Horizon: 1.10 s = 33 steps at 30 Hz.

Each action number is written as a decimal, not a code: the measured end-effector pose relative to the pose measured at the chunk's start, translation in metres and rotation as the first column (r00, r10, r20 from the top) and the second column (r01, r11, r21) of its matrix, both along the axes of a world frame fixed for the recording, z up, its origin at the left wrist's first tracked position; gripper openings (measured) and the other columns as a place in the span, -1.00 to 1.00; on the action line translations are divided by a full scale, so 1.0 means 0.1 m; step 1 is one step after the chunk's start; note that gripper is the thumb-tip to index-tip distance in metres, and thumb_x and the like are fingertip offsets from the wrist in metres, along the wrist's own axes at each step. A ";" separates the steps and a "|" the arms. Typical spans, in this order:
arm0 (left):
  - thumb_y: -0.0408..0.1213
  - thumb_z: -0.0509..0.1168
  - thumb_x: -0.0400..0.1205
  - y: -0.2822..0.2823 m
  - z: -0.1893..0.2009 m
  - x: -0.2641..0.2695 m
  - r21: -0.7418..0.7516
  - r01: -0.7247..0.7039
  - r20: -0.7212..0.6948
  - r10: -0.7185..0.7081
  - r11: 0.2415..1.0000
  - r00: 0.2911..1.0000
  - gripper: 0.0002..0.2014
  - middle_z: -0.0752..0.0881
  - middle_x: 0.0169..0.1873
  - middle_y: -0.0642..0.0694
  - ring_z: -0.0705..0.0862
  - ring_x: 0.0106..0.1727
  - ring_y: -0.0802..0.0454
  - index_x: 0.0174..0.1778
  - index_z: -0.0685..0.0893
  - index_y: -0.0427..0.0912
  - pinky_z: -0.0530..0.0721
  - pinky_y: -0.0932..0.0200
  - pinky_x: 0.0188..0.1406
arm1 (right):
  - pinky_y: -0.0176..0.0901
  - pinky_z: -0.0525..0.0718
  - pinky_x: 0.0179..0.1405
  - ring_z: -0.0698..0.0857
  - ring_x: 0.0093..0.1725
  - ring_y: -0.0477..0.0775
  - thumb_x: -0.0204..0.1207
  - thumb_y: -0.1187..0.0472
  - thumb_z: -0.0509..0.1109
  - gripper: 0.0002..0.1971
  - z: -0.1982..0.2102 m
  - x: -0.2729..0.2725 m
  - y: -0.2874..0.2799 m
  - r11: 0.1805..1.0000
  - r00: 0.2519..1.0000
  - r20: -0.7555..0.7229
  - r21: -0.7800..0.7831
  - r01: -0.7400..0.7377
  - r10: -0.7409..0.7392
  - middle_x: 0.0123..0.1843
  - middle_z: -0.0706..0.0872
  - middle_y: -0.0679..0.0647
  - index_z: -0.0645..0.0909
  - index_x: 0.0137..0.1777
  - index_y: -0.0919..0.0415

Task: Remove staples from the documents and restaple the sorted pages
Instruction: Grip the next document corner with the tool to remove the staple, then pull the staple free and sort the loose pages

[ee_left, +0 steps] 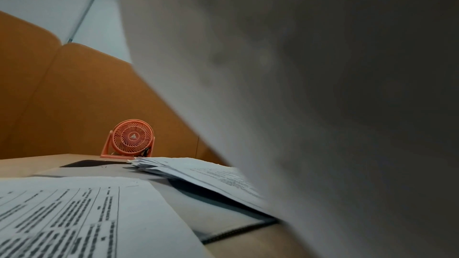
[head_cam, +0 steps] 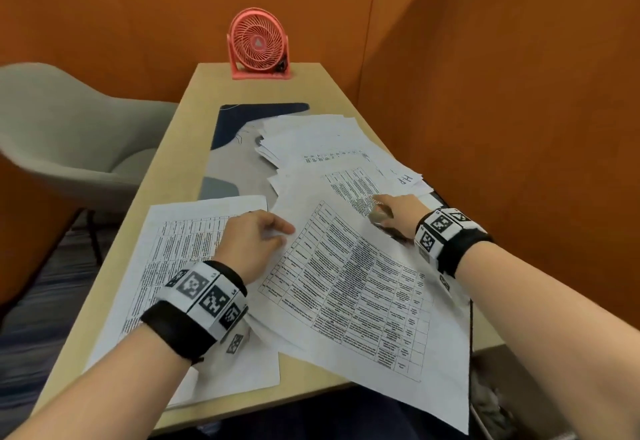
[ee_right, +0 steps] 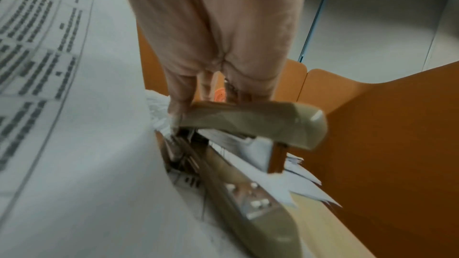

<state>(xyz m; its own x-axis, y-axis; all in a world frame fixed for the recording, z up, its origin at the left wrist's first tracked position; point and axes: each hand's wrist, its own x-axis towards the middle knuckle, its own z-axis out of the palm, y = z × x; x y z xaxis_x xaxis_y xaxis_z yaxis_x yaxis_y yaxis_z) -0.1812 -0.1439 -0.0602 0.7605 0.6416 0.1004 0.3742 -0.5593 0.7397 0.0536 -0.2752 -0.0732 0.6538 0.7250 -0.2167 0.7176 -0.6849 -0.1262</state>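
Two hands down on paper, both working. Nearest, lower centre of the head view: the angled sheet with the printed table overhangs the desk edge, likely pulled close so its far corner lands between the hands.

Left hand, mid-frame left of centre, has curled fingers at that sheet's upper left edge, thumb and forefinger seemingly pinching it. Probably pinning or lifting the corner so it won't slide. Left wrist view is mostly blocked by a blurred pale surface, so the pinch can't be confirmed there. Its wrist lies over the flat document at lower left, squared to the desk (looks like a finished or parked set).

Right hand, right of centre, grips the stapler. Fingers wrap the beige top arm near the hinge end; the base runs toward the bottom of the right wrist view, lying on the sheets. Arm is raised off the base with paper edges at the mouth. My read: positioned for a staple, not yet pressed. Blur there, so whether the pages sit fully in the throat is unclear.

Farther up, centre right: loose pile of pages, fanned and uneven, partly on a dark desk mat; presumably the unsorted stock.

Top centre, at the desk's far end: a pink fan, upright, well apart from the paper.
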 end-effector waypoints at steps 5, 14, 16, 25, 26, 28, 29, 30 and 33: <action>-0.47 0.39 0.50 0.00 0.00 0.00 -0.052 0.002 0.100 0.004 0.999 0.995 -0.74 0.68 -0.06 0.03 0.59 0.02 0.12 -0.11 0.65 0.03 0.42 0.36 0.01 | 0.13 0.33 0.50 0.38 0.50 0.19 0.66 -0.12 0.10 -0.44 0.13 -0.22 0.03 0.959 0.981 -0.131 0.265 -0.103 0.142 0.53 0.38 0.23 0.19 0.63 0.00; -0.48 0.41 0.48 0.02 -0.03 -0.03 -0.110 0.065 0.224 -0.039 0.992 0.974 -0.36 0.68 -0.18 -0.05 0.67 -0.12 0.06 0.29 0.39 0.28 0.56 0.27 -0.07 | -0.23 0.60 -0.12 0.66 -0.13 -0.05 0.40 0.31 0.54 -0.90 0.19 -0.66 -0.15 0.546 0.976 -0.105 0.838 -0.016 0.190 -0.15 0.71 0.02 0.77 -0.09 0.23; -0.50 0.40 0.47 0.03 -0.03 -0.02 -0.114 0.067 0.218 -0.041 0.991 0.975 -0.46 0.69 -0.15 -0.04 0.67 -0.09 0.01 0.20 0.51 0.20 0.60 0.13 0.02 | -0.26 0.60 -0.15 0.65 -0.22 -0.13 0.42 0.35 0.51 -0.91 0.19 -0.68 -0.20 0.524 0.942 -0.221 0.850 0.059 0.253 -0.26 0.71 -0.05 0.72 -0.22 0.15; -0.25 0.45 0.48 0.01 0.03 -0.01 -0.254 0.133 0.164 -0.093 0.958 0.982 -0.70 0.76 0.06 0.00 0.71 0.10 0.07 0.13 0.70 -0.12 0.58 -0.06 0.29 | -0.38 0.66 -0.31 0.68 -0.33 -0.15 0.51 0.54 0.32 -0.64 0.48 -0.58 -0.21 0.674 0.726 -0.550 0.720 0.162 0.412 -0.15 0.72 0.16 0.49 0.09 0.05; -0.21 0.46 0.45 -0.01 0.04 -0.01 -0.263 0.140 0.170 -0.097 0.955 0.981 -0.65 0.75 0.07 0.02 0.71 0.10 0.08 0.15 0.69 -0.12 0.60 -0.07 0.27 | -0.36 0.68 -0.27 0.68 -0.30 -0.09 0.51 0.53 0.32 -0.59 0.50 -0.56 -0.21 0.709 0.718 -0.568 0.690 0.148 0.402 -0.11 0.71 0.23 0.47 0.18 0.03; -0.19 0.47 0.39 -0.05 0.05 -0.02 -0.292 0.156 0.189 -0.103 0.944 0.977 -0.60 0.75 0.07 0.02 0.72 0.10 0.06 0.16 0.68 -0.10 0.64 -0.10 0.22 | -0.37 0.68 -0.29 0.70 -0.32 -0.12 0.52 0.51 0.33 -0.50 0.50 -0.54 -0.18 0.755 0.730 -0.580 0.642 0.136 0.362 -0.14 0.69 0.23 0.40 0.39 0.10; -0.23 0.47 0.40 -0.07 0.06 -0.02 -0.310 0.173 0.203 -0.113 0.935 0.973 -0.62 0.76 0.07 0.00 0.73 0.09 0.03 0.15 0.68 -0.11 0.66 -0.12 0.19 | -0.41 0.64 -0.36 0.69 -0.38 -0.19 0.52 0.49 0.34 -0.46 0.49 -0.54 -0.15 0.764 0.749 -0.571 0.630 0.138 0.336 -0.20 0.68 0.17 0.35 0.45 0.14; -0.28 0.46 0.43 -0.09 0.07 -0.02 -0.316 0.182 0.210 -0.119 0.931 0.970 -0.66 0.76 0.06 -0.02 0.74 0.08 0.00 0.14 0.67 -0.11 0.67 -0.15 0.16 | -0.46 0.60 -0.42 0.67 -0.44 -0.25 0.52 0.48 0.35 -0.44 0.47 -0.56 -0.13 0.766 0.767 -0.560 0.627 0.143 0.314 -0.26 0.66 0.13 0.32 0.48 0.15; -0.41 0.39 0.51 -0.14 0.07 -0.01 -0.229 0.170 0.214 -0.121 0.958 0.969 -0.68 0.75 0.05 -0.02 0.72 0.07 0.03 0.18 0.66 -0.13 0.66 0.00 0.18 | -0.18 0.75 -0.10 0.76 -0.22 -0.08 0.52 0.44 0.37 -0.42 0.38 -0.58 -0.04 0.749 0.795 -0.548 0.634 0.192 0.261 -0.14 0.72 0.23 0.31 0.52 0.20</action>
<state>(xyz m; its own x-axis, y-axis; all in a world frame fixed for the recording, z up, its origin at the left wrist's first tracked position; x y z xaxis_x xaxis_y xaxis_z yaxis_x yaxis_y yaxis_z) -0.1824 -0.1574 -0.0532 0.8285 0.5488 0.1112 0.1363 -0.3903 0.9105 -0.0040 -0.2790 -0.0351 0.5336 0.8456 -0.0172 0.3664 -0.2494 -0.8964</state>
